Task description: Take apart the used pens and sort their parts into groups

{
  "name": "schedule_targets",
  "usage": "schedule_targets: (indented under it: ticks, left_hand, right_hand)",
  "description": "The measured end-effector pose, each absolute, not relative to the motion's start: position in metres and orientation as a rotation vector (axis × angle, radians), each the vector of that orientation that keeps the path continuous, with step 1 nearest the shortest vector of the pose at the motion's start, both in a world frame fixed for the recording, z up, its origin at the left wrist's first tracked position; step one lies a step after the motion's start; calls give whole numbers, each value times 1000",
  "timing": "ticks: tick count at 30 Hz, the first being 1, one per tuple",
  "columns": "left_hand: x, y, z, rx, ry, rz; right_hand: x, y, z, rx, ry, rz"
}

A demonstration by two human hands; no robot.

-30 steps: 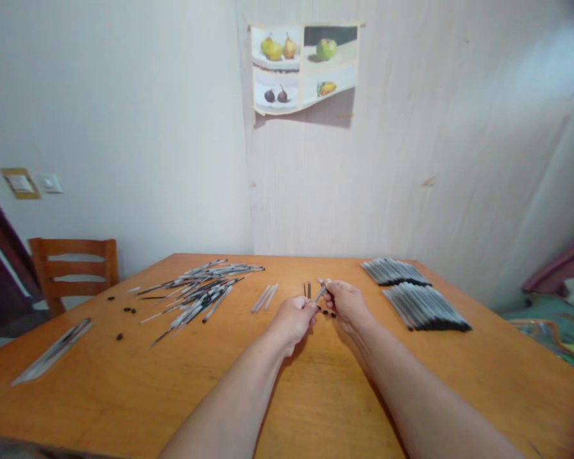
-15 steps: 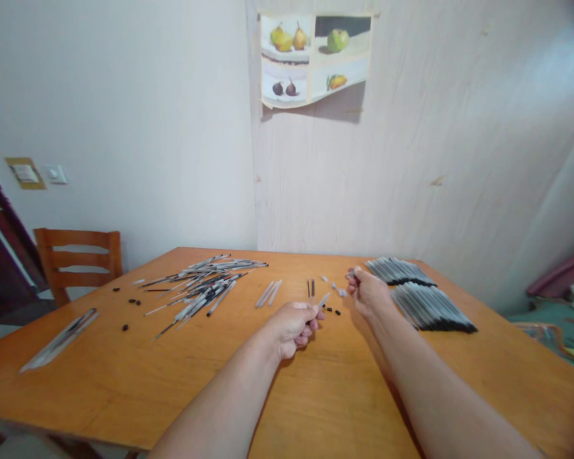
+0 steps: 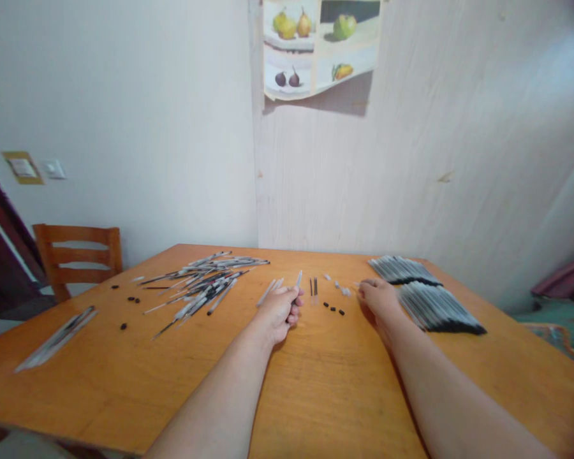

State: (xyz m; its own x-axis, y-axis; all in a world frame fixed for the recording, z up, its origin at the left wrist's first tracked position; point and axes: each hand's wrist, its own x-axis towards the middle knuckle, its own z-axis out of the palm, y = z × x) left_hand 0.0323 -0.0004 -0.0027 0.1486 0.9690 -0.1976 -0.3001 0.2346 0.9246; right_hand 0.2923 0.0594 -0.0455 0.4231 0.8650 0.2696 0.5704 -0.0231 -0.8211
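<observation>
Pale wall (image 3: 172, 127) and a fruit poster (image 3: 316, 54) stand behind our wooden table (image 3: 344, 395) in the head view, with a chair (image 3: 79, 257) at its far left. Our left hand (image 3: 278, 312) is closed round a pen (image 3: 298, 279) above the middle of the table, its clear tip pointing up and away from us; we seem to hold it low so that the end stays free of the fingers. Our right hand (image 3: 380, 298) is lowered with its fingertips beside some small clear caps (image 3: 345, 292); we cannot tell whether it pinches one. Between our hands lie dark refills (image 3: 316, 285) and, nearer us, three black plugs (image 3: 333, 309), probably set apart by kind so each is easily reached. Clear tubes (image 3: 268, 291) lie just beyond the left hand, partly hidden by it. Farther left, a loose heap (image 3: 215, 290) of pens and refills spreads at all angles, seemingly unsorted. Past the right hand, two neat rows of pens (image 3: 437, 307) lie side by side, dark ends towards us, perhaps aligned to keep them tidy and apart from the loose pieces.
</observation>
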Motion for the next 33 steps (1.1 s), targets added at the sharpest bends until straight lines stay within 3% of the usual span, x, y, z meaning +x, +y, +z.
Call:
schedule_targets:
  ticks: [10, 27, 30, 33]
  left_hand:
    - [32, 3, -4, 840, 1027, 1127]
    - [29, 10, -3, 706, 961, 1254]
    - [30, 9, -2, 700, 907, 1290]
    - [31, 8, -1, 689, 855, 1325]
  right_hand:
    - [291, 55, -42, -2126, -1487, 213]
    - [272, 45, -29, -1817, -1412, 118]
    - [247, 35, -21, -1601, -1497, 282]
    - [216, 19, -15, -1399, -1559, 678]
